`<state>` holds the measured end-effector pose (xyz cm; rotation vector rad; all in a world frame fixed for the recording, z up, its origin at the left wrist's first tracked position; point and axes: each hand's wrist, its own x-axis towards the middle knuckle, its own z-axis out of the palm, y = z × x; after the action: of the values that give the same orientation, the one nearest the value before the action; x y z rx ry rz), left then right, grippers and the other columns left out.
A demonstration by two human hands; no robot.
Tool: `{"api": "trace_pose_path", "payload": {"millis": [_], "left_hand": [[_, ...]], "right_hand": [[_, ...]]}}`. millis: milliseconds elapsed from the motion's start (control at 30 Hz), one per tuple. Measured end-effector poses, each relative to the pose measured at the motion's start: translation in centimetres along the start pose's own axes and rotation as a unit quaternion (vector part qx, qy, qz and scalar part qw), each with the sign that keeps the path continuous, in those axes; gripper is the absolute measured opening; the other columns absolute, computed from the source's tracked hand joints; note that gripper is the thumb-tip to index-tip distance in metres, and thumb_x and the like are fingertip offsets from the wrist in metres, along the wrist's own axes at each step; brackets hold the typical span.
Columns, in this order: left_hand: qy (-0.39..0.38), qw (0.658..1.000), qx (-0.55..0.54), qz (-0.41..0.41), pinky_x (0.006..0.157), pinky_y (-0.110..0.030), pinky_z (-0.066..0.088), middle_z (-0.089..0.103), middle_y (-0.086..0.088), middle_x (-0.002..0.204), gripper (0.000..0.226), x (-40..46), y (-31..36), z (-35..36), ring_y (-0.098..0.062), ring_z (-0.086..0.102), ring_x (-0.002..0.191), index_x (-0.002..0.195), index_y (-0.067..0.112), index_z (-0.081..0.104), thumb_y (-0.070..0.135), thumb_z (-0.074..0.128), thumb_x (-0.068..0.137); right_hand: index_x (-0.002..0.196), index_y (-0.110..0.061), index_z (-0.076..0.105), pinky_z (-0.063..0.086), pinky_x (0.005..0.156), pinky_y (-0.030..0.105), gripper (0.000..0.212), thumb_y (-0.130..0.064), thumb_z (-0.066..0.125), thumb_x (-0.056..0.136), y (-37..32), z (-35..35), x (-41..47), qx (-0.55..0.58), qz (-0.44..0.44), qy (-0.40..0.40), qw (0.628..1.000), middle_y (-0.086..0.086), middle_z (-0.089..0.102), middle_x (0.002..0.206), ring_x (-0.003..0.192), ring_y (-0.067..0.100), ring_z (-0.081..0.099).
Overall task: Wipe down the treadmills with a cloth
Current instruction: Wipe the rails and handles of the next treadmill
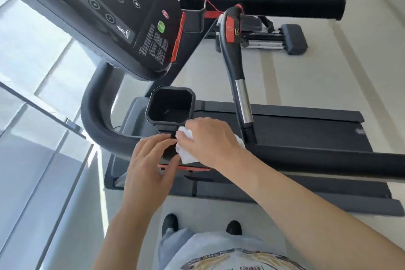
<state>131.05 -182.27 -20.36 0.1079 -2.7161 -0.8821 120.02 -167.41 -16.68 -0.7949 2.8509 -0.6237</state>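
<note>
White cloth [185,149] sits bunched under the right hand [210,141], pressed against the dark bracket just below the near cup holder [171,105] of the treadmill [295,133]. Right fingers curl over the wad and hold it. Left hand [149,158] lies beside it, fingers fairly straight, tips touching the same bracket, apparently steadying; it carries nothing. Cloth looks soft, light and limp; likely best kept balled in the palm so loose corners do not snag on the red trim. Near cup holder: deep, dark, square-mouthed, seemingly empty, though its bottom is shadowed. Far cup holder [192,13], beside the console [105,13]: contents cannot be told.
</note>
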Motion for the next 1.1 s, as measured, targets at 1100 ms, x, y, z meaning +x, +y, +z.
{"api": "trace_pose_path", "payload": {"millis": [1100], "left_hand": [[0.008, 0.998, -0.012, 0.063, 0.076, -0.035, 0.059, 0.073, 0.019, 0.088, 0.025, 7.9, -9.9, -5.9, -0.008, 0.067, 0.083, 0.096, 0.024, 0.080, 0.030, 0.056, 0.094]], "right_hand": [[0.106, -0.025, 0.062, 0.049, 0.059, 0.029, 0.027, -0.050, 0.061, 0.098, -3.4, 1.6, 1.5, 0.110, -0.034, 0.201, 0.973, -0.015, 0.055, 0.090, 0.073, 0.009, 0.054]]}}
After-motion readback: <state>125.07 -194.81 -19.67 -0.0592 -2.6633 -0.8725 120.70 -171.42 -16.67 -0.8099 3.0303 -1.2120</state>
